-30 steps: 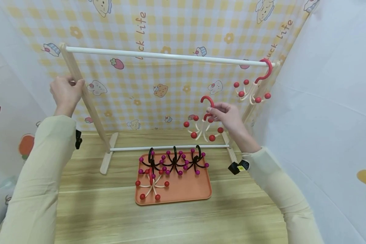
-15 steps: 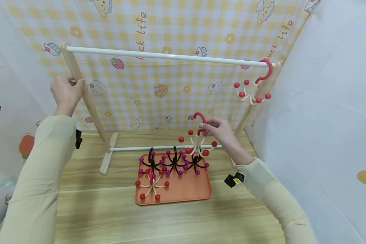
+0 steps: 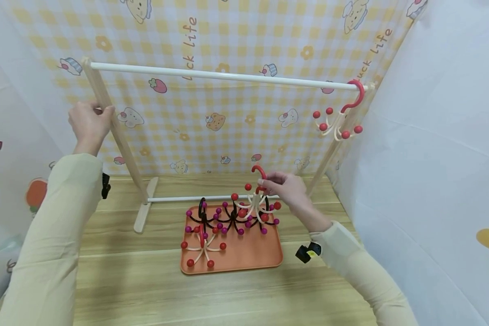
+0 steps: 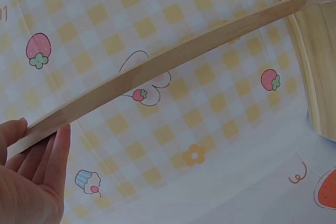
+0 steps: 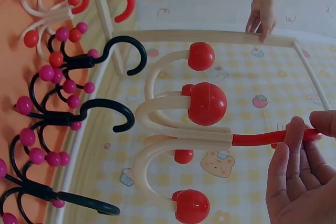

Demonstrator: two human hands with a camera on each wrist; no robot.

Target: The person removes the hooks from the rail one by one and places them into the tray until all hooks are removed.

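My left hand [image 3: 89, 126] grips the left wooden post [image 3: 122, 140] of a garment rack; thumb and fingers lie on either side of the wood in the left wrist view. My right hand [image 3: 288, 189] pinches the red hook of a cream claw hanger [image 5: 202, 136] with red balls on its curved arms. This hanger is upright in the head view and overlaps the black hangers behind it. Three black claw hangers [image 5: 55, 118] with magenta balls lie along the back of an orange tray [image 3: 248, 253]. A second cream-and-red hanger [image 3: 204, 249] lies at the tray's front left.
A white rail [image 3: 228, 76] spans the top of the rack. Another cream-and-red hanger [image 3: 337, 122] hangs from its right end. A lower white bar [image 3: 175, 199] runs just behind the tray. A checked cloth [image 3: 167, 140] covers the back wall.
My right hand has brought the hanger down and to the left, from in front of the backdrop to over the tray's back right. The left hand stays on the post.
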